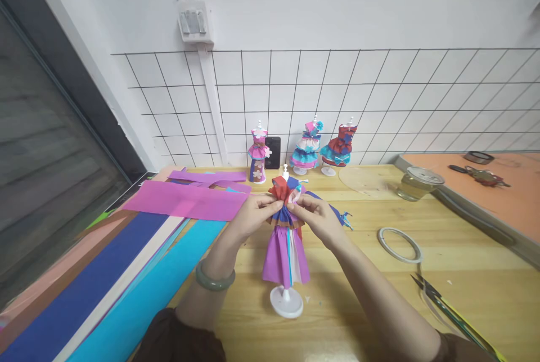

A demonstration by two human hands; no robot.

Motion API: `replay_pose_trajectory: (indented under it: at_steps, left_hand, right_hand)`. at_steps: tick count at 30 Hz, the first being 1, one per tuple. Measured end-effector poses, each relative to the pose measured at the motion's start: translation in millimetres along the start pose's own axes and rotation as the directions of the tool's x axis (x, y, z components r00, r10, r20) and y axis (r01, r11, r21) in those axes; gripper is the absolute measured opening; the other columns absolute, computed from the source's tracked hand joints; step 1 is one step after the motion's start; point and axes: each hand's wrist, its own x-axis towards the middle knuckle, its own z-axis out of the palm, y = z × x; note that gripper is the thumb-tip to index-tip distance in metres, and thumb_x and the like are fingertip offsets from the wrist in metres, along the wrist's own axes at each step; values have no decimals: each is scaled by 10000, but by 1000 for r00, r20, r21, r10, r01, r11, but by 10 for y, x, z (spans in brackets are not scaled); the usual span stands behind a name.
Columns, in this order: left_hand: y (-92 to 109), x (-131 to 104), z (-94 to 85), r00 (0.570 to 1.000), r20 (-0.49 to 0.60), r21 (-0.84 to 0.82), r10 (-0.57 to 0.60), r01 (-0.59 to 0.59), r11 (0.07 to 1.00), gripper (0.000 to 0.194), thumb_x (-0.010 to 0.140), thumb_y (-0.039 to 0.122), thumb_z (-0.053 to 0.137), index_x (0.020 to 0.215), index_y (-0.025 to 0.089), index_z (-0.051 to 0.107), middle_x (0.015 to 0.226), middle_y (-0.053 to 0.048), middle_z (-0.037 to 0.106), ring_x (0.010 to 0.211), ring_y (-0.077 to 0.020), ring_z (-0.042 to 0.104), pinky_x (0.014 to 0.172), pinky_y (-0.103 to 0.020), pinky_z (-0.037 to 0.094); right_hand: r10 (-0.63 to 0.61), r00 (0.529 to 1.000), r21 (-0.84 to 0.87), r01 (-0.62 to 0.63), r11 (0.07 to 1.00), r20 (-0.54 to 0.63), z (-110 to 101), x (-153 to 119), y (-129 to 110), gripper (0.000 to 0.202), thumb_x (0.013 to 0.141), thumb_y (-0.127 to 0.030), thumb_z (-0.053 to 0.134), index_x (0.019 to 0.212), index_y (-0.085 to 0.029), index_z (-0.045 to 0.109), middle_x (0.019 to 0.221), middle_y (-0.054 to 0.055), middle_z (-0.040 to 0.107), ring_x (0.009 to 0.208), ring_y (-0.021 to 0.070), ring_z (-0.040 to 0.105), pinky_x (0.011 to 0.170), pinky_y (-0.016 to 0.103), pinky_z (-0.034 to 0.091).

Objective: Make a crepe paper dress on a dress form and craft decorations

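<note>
A small white mannequin stand [287, 302] is upright on the wooden table, wearing a paper dress. The dress has a purple skirt [276, 255] with white and light-blue strips, and a gathered red, blue and brown top [280, 187]. My left hand [255, 213] pinches the left side of the dress at the waist, thumb and fingers together. On the right side, my right hand [320, 218] pinches the gathered paper at the same height. Both hands meet near the middle of the waist.
Crepe paper strips [156, 266] cover the table's left side. Three dressed mannequins [306, 148] and a phone [273, 152] stand by the wall. On the right are a tape roll [400, 245], scissors [455, 317], a glass jar [419, 182] and keys [481, 175] on an orange surface.
</note>
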Motion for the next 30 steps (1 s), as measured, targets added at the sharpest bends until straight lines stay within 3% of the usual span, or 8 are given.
replay_pose_trajectory:
  at_steps: [5,12,16,21,26,30]
  left_hand:
    - [-22,9,47,992,-75,7,-101,102,995,323,750,394,555,598,118,625,590,-7,531,540,-89,440,510,-217,317]
    - [-54,17,48,986,-72,-37,-152,150,988,323,739,393,572,593,110,629,580,-14,543,541,-85,430,519,-221,304]
    - [-53,11,54,992,-79,-62,-95,90,994,291,746,383,574,678,115,665,617,-16,573,548,-91,464,523,-219,337]
    - [17,1,65,997,-76,-69,-23,17,997,296,743,353,589,936,147,680,882,-59,674,790,-176,586,685,-264,441]
    - [111,-31,80,988,-76,23,131,-130,991,272,762,336,570,953,178,682,1048,-60,638,980,-215,561,826,-293,441]
    - [158,-54,84,978,-54,83,199,-195,977,263,786,318,544,983,200,673,1089,-58,611,1027,-208,540,901,-300,409]
  right_hand:
    - [139,989,210,-148,966,57,40,23,-20,290,672,-443,643,669,-156,601,615,2,565,577,138,545,584,293,501]
    - [170,985,190,-172,967,27,59,27,-49,299,647,-450,659,634,-157,600,589,0,580,537,133,542,573,293,495]
    - [81,997,90,-80,993,-8,25,32,0,348,664,-506,622,698,-159,614,617,12,595,585,159,562,549,291,484]
    - [-117,990,-107,109,988,-79,-27,-2,11,328,727,-494,573,784,-176,627,695,26,591,655,166,553,569,290,474]
    - [-269,960,-233,245,941,-76,-44,-67,-129,228,774,-414,560,804,-198,627,840,53,571,732,172,524,617,294,470]
    - [-314,949,-256,293,921,-44,-65,-89,-196,178,792,-373,553,818,-209,618,843,56,549,783,189,518,658,312,468]
